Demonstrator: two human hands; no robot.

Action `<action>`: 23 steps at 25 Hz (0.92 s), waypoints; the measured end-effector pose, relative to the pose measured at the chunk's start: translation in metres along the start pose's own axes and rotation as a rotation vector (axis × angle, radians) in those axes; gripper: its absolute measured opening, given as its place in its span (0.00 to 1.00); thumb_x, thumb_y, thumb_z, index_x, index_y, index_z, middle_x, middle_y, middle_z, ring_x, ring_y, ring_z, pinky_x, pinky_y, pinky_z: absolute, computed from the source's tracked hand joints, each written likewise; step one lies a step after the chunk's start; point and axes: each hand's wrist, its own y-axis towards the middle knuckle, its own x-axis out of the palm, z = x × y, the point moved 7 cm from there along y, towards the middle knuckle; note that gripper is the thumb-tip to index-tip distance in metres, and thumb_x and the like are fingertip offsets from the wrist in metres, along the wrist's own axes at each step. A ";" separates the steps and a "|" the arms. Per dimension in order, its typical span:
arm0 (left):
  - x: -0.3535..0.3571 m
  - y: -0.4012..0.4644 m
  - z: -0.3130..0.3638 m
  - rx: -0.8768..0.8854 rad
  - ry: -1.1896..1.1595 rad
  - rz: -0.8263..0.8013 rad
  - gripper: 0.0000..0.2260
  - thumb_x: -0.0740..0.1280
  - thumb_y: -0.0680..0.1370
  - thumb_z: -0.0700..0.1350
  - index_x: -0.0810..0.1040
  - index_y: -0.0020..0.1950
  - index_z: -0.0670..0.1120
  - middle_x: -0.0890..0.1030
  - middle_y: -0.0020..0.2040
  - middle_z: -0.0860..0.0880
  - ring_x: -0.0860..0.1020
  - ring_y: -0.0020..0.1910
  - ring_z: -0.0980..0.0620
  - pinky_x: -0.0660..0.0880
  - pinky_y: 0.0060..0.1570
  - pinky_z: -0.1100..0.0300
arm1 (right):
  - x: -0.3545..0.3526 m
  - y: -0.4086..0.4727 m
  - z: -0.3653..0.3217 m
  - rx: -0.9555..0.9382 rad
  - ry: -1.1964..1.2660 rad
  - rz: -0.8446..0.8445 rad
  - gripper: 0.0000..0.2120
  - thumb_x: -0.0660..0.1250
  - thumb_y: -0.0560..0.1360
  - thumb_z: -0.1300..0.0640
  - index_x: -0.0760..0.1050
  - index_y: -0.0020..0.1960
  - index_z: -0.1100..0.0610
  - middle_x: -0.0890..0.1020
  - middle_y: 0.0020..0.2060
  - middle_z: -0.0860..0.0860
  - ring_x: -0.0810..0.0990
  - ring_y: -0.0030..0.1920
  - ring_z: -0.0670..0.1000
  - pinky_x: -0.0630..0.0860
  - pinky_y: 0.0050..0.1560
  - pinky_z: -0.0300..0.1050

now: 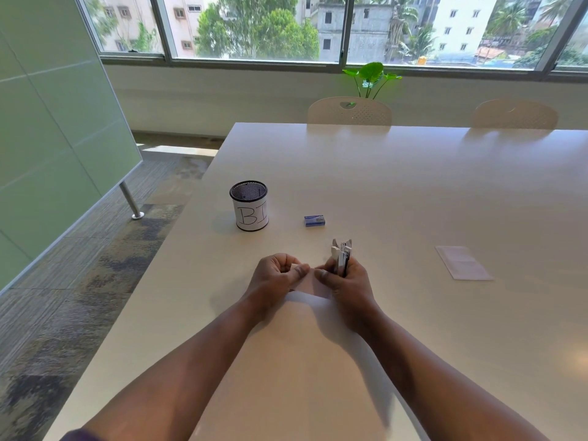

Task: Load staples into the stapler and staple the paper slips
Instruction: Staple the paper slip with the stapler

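Observation:
My right hand [348, 283] grips a small white and metal stapler [341, 257], held upright with its end pointing away from me. My left hand [276, 275] pinches the left edge of a white paper slip [313, 286] that spans the gap between both hands, just above the table. The right thumb also touches the slip. A small blue staple box [314, 220] lies on the table beyond my hands. A stack of white paper slips [463, 262] lies flat to the right.
A black mesh cup [249, 205] with a paper label reading "BI" stands at the left beyond my hands. The white table [413, 186] stretches far ahead, its left edge close to the cup. Two chairs [349, 111] stand at the far side.

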 end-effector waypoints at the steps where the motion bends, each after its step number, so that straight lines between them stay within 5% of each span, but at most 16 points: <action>1: -0.001 0.000 0.000 0.000 -0.012 0.015 0.09 0.76 0.75 0.43 0.80 0.37 0.47 0.79 0.32 0.47 0.76 0.31 0.50 0.74 0.32 0.58 | -0.001 0.000 0.000 0.003 0.011 0.009 0.12 0.73 0.71 0.68 0.75 0.40 0.54 0.78 0.36 0.58 0.78 0.38 0.54 0.78 0.38 0.46; 14: -0.014 0.001 -0.004 -0.087 -0.199 0.109 0.13 0.67 0.82 0.48 0.82 0.40 0.45 0.81 0.35 0.45 0.79 0.33 0.52 0.79 0.35 0.58 | -0.001 0.003 0.001 0.004 0.006 0.047 0.10 0.68 0.76 0.71 0.74 0.45 0.56 0.79 0.33 0.49 0.83 0.40 0.49 0.75 0.37 0.45; 23: -0.017 -0.008 0.004 -0.005 -0.218 0.101 0.11 0.75 0.75 0.49 0.80 0.41 0.43 0.80 0.40 0.40 0.80 0.41 0.46 0.81 0.47 0.49 | -0.009 -0.001 -0.002 -0.021 -0.012 0.127 0.09 0.74 0.74 0.65 0.75 0.43 0.56 0.75 0.32 0.51 0.74 0.32 0.49 0.75 0.32 0.43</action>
